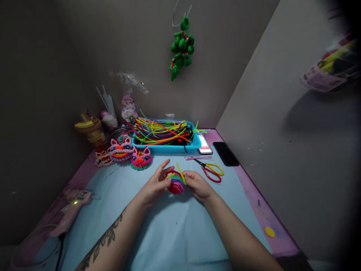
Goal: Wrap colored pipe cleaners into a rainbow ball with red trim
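Note:
Between my two hands, above the blue table cover, is a small rainbow-striped pipe-cleaner piece (177, 183), red at its bottom and along its top rim. My left hand (157, 183) grips its left side, thumb on the front and the other fingers spread behind it. At its right edge, my right hand (196, 184) pinches a yellow pipe cleaner (181, 173), whose free end sticks up and to the left. Red-and-yellow-handled scissors (212, 171) lie just beyond my right hand. Two finished-looking pipe-cleaner animal heads, one pink (141, 158) and one lilac (121, 149), sit beyond my left hand.
A blue tray (163, 148) heaped with coloured pipe cleaners stands at the back. A phone (225, 153) lies right, a pink glue gun (72, 212) with its cord left. A yellow disc (270, 232) is near the right edge. Green pipe-cleaner decoration (182, 47) hangs on the wall.

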Available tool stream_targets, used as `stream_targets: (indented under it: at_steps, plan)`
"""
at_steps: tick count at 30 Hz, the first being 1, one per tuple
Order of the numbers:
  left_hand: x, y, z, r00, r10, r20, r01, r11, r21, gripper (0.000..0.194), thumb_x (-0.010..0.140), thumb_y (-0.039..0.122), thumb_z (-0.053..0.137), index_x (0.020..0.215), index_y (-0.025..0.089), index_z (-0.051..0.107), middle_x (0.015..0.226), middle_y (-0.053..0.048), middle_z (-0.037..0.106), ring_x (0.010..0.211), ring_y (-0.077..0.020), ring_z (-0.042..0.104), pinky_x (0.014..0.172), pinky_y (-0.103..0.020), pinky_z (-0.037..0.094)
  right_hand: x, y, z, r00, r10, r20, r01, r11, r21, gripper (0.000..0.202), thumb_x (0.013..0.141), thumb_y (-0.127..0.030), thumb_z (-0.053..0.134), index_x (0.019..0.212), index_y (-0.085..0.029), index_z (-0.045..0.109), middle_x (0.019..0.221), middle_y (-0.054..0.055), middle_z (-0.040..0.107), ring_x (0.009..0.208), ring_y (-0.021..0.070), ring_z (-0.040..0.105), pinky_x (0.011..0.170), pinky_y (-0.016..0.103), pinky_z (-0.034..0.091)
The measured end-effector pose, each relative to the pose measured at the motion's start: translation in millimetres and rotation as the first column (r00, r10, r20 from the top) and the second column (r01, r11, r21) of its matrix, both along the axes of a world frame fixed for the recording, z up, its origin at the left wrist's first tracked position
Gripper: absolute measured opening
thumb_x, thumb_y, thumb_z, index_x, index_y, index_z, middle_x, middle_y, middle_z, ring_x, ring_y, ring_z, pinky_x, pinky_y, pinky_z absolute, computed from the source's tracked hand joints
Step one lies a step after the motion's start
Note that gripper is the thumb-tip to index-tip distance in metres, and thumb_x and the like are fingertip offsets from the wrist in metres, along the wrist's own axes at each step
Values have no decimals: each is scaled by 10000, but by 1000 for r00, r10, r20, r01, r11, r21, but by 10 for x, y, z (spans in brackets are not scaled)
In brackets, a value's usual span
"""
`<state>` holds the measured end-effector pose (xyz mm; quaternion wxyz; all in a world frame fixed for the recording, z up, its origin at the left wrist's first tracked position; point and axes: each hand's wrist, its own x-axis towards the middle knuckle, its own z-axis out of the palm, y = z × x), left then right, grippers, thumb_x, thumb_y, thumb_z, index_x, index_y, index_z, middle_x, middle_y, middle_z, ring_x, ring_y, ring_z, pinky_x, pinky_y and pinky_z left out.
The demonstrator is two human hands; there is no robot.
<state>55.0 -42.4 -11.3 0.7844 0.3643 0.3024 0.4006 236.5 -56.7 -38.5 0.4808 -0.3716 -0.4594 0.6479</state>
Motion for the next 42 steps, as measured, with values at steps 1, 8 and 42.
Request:
stream_targets:
  at_steps: [1,8,42]
  plan:
    - [-11,-2,2,999,-42,-3,42,999,25,696,661,259,792,1294,264,503,1250,-124,566,1035,-251,595,828,-322,466,4,-12,4,1000,5,-5,-5,1000,-14,374,713,-538,699,757,-172,633,634,-11,579,560,119,494,573,248,405]
    - [8,5,8,998,-29,-49,35,990,139,496,567,318,846,992,144,661,948,-110,684,812,-211,622,748,-297,463,42,-13,35,974,-211,-86,218,971,95,381,726,-541,686,929,-224,625,941,59,645,863,194,608,742,319,496]
    - [-212,86,-10,944,-179,-277,281,876,392,316,738,404,705,895,145,614,792,-27,563,699,-133,504,627,-217,367,153,-155,252,962,-39,270,-69,922,380,263,791,-455,660,890,-211,656,1340,109,478,1269,265,434,1045,427,329]
